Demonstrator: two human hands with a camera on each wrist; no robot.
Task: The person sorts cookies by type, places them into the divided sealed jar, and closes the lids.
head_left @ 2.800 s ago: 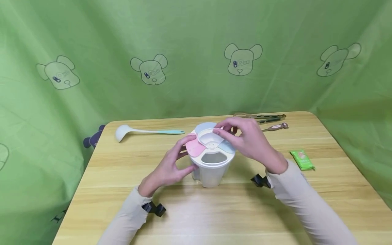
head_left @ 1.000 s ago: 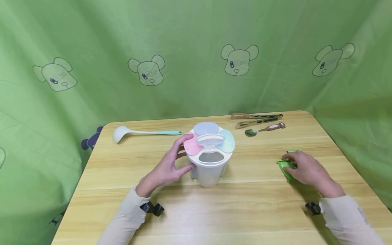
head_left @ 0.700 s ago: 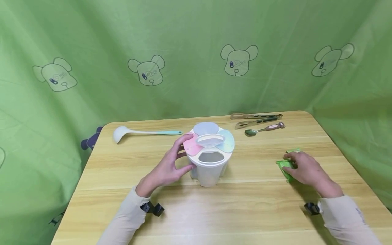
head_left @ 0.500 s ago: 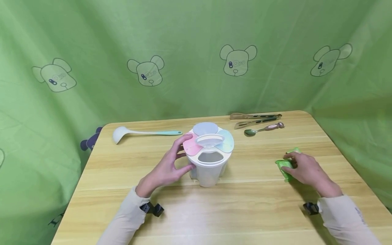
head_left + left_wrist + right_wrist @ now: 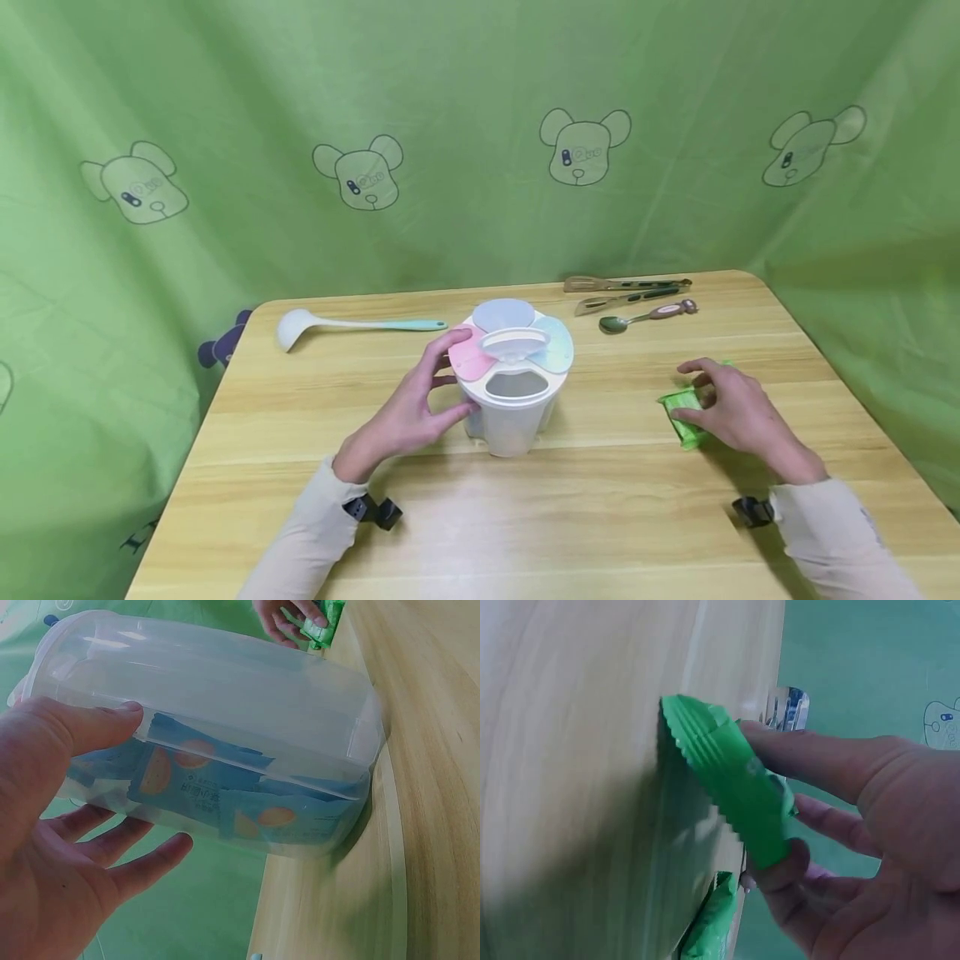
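Note:
In the head view, a translucent lidded storage container [image 5: 512,429] stands upright on the table. Its lid has a pink flap [image 5: 470,358], two bluish flaps and a raised flap [image 5: 515,342] behind an uncovered front opening [image 5: 517,384]. My left hand [image 5: 412,408] grips its left side, thumb in front, fingers by the pink flap. Through the wall, blue snack packets [image 5: 199,769] show in the left wrist view. My right hand [image 5: 738,410] pinches a green snack packet [image 5: 731,780] between thumb and fingers. A second green packet [image 5: 711,922] lies below on the table, mostly hidden in the head view.
A white ladle [image 5: 300,325] with a turquoise handle lies at the back left of the wooden table [image 5: 480,533]. Behind right are tongs [image 5: 630,297] and a brown-handled spoon [image 5: 615,324]. A green curtain [image 5: 465,233] hangs beyond the back edge.
My right hand has gone from the lid's flap, left raised, to the green packets at right. Lately it has drawn one packet slightly left. My left hand has stayed on the container.

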